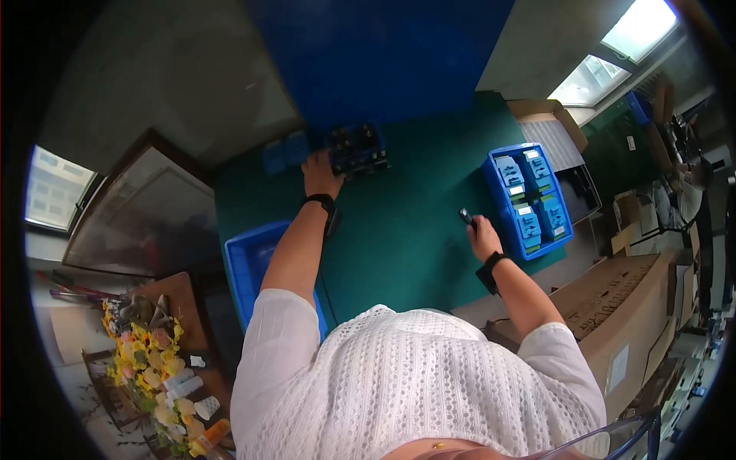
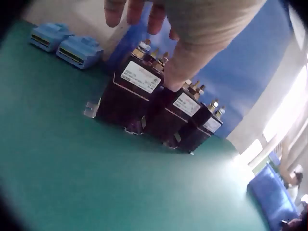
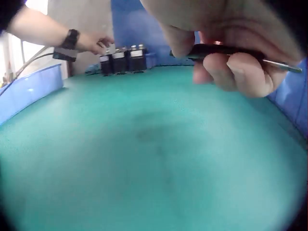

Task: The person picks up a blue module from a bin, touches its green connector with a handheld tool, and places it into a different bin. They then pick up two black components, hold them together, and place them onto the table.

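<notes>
Black contactor-like blocks (image 2: 130,98) with white labels and brass terminal studs stand in a group at the table's far side. Over the nearest ones reaches my left hand (image 1: 322,175), its thumb (image 2: 179,67) overlapping the block tops in the left wrist view and its other fingers spread above the studs. My right hand (image 1: 484,239) grips a slim black tool (image 3: 226,51) with a thin metal end, held above the green table between thumb and curled fingers. Two light-blue plastic blocks (image 2: 79,52) lie left of the black ones.
On the green table (image 1: 391,253), a blue bin (image 1: 491,184) with light-blue parts in compartments stands at the right. Another blue bin (image 1: 249,264) is at the left, under my forearm. A blue panel (image 1: 376,61) rises behind; cardboard boxes (image 1: 629,299) stand at the right.
</notes>
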The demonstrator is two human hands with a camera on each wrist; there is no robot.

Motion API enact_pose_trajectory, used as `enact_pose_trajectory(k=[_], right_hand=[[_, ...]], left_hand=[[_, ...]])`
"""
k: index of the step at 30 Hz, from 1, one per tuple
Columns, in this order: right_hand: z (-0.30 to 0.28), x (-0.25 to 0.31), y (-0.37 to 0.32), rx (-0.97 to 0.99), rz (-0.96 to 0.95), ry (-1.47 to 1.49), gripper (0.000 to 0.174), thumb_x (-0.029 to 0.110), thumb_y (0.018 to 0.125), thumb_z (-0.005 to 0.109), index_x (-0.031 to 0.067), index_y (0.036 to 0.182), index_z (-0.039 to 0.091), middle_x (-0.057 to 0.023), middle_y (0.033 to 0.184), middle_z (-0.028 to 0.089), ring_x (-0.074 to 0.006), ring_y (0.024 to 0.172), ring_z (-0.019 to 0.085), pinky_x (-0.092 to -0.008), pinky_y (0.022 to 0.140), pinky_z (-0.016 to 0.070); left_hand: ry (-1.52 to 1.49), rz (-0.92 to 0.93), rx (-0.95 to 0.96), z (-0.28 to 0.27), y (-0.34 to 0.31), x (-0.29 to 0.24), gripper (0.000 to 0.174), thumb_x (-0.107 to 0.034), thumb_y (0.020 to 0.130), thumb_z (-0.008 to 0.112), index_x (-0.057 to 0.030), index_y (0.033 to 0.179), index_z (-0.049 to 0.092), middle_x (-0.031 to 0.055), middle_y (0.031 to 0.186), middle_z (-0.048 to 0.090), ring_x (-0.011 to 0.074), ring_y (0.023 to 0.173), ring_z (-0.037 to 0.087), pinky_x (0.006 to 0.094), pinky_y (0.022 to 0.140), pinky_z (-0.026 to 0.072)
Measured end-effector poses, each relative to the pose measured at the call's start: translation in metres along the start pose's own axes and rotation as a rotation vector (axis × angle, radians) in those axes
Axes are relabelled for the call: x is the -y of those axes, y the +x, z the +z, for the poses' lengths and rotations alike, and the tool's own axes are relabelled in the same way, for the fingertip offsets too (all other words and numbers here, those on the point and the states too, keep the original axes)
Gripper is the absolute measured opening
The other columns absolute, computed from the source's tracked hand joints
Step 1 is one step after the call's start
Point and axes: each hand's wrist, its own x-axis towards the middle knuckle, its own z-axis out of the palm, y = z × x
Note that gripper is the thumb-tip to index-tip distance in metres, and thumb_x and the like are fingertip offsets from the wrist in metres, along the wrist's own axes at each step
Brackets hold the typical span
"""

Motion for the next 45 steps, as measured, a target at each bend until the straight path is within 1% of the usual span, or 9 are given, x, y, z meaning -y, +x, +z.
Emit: enact_pose_trajectory(k=[5,8,15,18,25,29,32,39,45], right_hand=[[0.015,-0.014,0.042,-0.109,0.325,-0.155,0.026,0.016,0.08,0.06,0.0038,0.103,0.055,-0.0197,0.104,0.05,-0.0384,0.097,0.053,-0.0434,0.083,0.0454],[0.025,-0.025,0.044,-0.107,0.348,-0.259,0.027,0.011,0.082,0.056,0.005,0.108,0.053,-0.0194,0.106,0.049,-0.0368,0.103,0.05,-0.0418,0.087,0.044],[0.029,-0.051,0.042,-0.052,0.3,-0.419,0.03,0.005,0.086,0.037,0.0038,0.113,0.05,-0.0195,0.107,0.048,-0.0363,0.104,0.047,-0.0417,0.088,0.0431],[0.024,-0.031,0.036,-0.105,0.314,-0.393,0.038,0.011,0.082,0.053,0.0035,0.119,0.047,-0.0195,0.112,0.047,-0.0363,0.11,0.044,-0.0426,0.094,0.0385],[0.019,-0.035,0.033,-0.067,0.297,-0.349,0.053,0.012,0.08,0.059,0.007,0.129,0.038,-0.0192,0.118,0.044,-0.0349,0.115,0.041,-0.0414,0.096,0.0386],[0.005,-0.018,0.035,-0.022,-0.088,-0.695,0.051,0.005,0.082,0.045,0.0115,0.132,0.038,-0.0122,0.133,0.038,-0.0305,0.12,0.038,-0.04,0.095,0.0388],[0.008,-0.013,0.041,-0.016,-0.123,-0.825,0.047,0.007,0.081,0.045,0.0112,0.128,0.044,-0.0125,0.135,0.036,-0.0303,0.125,0.033,-0.0396,0.095,0.0371],[0.026,0.123,0.125,0.0,-0.384,-0.035,0.057,0.007,0.071,0.065,0.0137,0.124,0.047,-0.017,0.129,0.04,-0.0352,0.12,0.037,-0.0408,0.099,0.0367],[0.049,0.172,0.181,0.238,-0.43,-0.159,0.059,0.012,0.075,0.066,0.0171,0.128,0.041,-0.0126,0.129,0.035,-0.0318,0.119,0.039,-0.0381,0.095,0.0439]], left_hand=[[-0.187,-0.38,0.008,0.033,-0.011,0.029,0.069,-0.017,0.068,0.07,-0.0066,0.128,0.037,0.0234,0.124,0.039,0.0399,0.116,0.037,0.045,0.099,0.0329],[-0.308,-0.399,0.016,0.022,-0.025,0.038,0.07,-0.017,0.067,0.07,-0.0051,0.127,0.038,0.0242,0.125,0.038,0.0407,0.116,0.036,0.0457,0.099,0.0313],[-0.162,-0.218,0.054,0.02,-0.019,0.048,0.064,-0.013,0.069,0.068,-0.0056,0.126,0.039,0.0225,0.124,0.039,0.0403,0.116,0.035,0.0466,0.098,0.0329],[-0.217,-0.161,0.02,0.019,-0.016,0.038,0.062,-0.012,0.07,0.066,-0.0051,0.125,0.039,0.0223,0.124,0.039,0.0397,0.117,0.034,0.0463,0.099,0.031],[-0.074,0.139,-0.016,0.021,-0.005,0.031,0.058,-0.011,0.072,0.067,-0.0058,0.124,0.042,0.0185,0.124,0.041,0.0358,0.116,0.036,0.0429,0.099,0.0338],[-0.108,0.053,0.059,0.006,-0.001,0.014,0.053,-0.012,0.072,0.069,-0.0061,0.12,0.046,0.0156,0.121,0.044,0.0348,0.115,0.038,0.04,0.096,0.0386],[-0.168,0.12,0.075,0.018,0.005,0.018,0.049,-0.012,0.072,0.07,-0.0081,0.116,0.049,0.0129,0.108,0.048,0.0329,0.106,0.044,0.0427,0.088,0.0411],[-0.173,0.106,0.094,0.029,0.018,0.018,0.038,-0.008,0.071,0.07,-0.0058,0.106,0.055,0.0134,0.103,0.052,0.0305,0.094,0.053,0.0383,0.084,0.0446],[-0.154,0.122,0.199,0.017,0.021,0.016,0.039,-0.009,0.073,0.068,-0.0071,0.109,0.055,0.0133,0.107,0.053,0.03,0.1,0.053,0.0374,0.086,0.0456]])
